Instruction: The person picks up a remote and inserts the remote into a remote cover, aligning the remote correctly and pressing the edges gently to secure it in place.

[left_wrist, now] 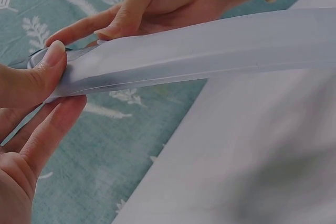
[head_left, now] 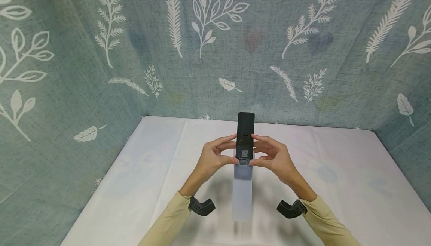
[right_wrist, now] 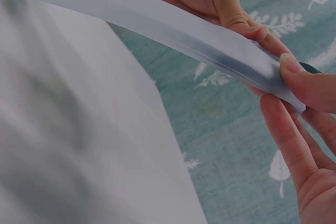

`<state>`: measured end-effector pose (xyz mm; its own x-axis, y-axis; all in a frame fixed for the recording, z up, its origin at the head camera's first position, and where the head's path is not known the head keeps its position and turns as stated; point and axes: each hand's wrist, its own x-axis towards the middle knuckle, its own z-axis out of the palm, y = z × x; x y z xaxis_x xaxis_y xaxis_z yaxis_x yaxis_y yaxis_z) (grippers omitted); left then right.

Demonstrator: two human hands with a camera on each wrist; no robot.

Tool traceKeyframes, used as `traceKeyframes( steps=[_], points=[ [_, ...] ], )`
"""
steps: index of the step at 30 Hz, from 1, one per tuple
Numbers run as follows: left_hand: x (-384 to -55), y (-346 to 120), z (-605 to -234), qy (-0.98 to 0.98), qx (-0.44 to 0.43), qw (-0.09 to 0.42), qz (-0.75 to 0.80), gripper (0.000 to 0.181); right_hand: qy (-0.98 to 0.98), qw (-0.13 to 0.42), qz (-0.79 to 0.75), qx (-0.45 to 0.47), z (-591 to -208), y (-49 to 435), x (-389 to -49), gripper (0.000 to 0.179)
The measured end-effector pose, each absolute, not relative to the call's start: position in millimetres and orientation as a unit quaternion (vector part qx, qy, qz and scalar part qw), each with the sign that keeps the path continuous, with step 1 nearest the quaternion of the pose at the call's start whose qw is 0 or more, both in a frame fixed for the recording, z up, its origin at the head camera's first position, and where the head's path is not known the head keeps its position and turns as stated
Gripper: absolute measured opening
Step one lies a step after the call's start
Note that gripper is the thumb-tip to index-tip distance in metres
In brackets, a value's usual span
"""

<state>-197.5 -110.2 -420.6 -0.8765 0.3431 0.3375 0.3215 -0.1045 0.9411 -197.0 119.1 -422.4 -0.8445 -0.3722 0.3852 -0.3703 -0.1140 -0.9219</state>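
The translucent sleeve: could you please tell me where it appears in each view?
Head: the translucent sleeve is in the lower half, just right of centre, below the black remote control.
Left wrist: the translucent sleeve crosses the upper half, out to the right edge.
Right wrist: the translucent sleeve slopes from the top left down to the right.
Shared landmark: the blue-green leaf-print cloth.

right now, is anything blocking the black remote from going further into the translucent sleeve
Nothing visible is: the lower end of the black remote shows dark through the translucent sleeve. The left hand and right hand grip the sides near its mouth.
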Motion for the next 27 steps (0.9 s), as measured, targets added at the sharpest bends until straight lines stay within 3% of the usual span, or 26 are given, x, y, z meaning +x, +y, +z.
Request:
traceKeyframes(
  steps=[19,27],
  points=[
    [-196.9,-112.6,-423.3,0.66,0.25,0.012,0.709,0.064,0.655,0.002,-0.701,-0.282,-421.9,116.5,-196.6,0.069],
    [-197.5,-113.8,-420.0,0.678,0.248,0.022,0.691,0.068,0.631,0.056,-0.715,-0.294,-418.3,115.4,-195.5,0.093]
  ],
)
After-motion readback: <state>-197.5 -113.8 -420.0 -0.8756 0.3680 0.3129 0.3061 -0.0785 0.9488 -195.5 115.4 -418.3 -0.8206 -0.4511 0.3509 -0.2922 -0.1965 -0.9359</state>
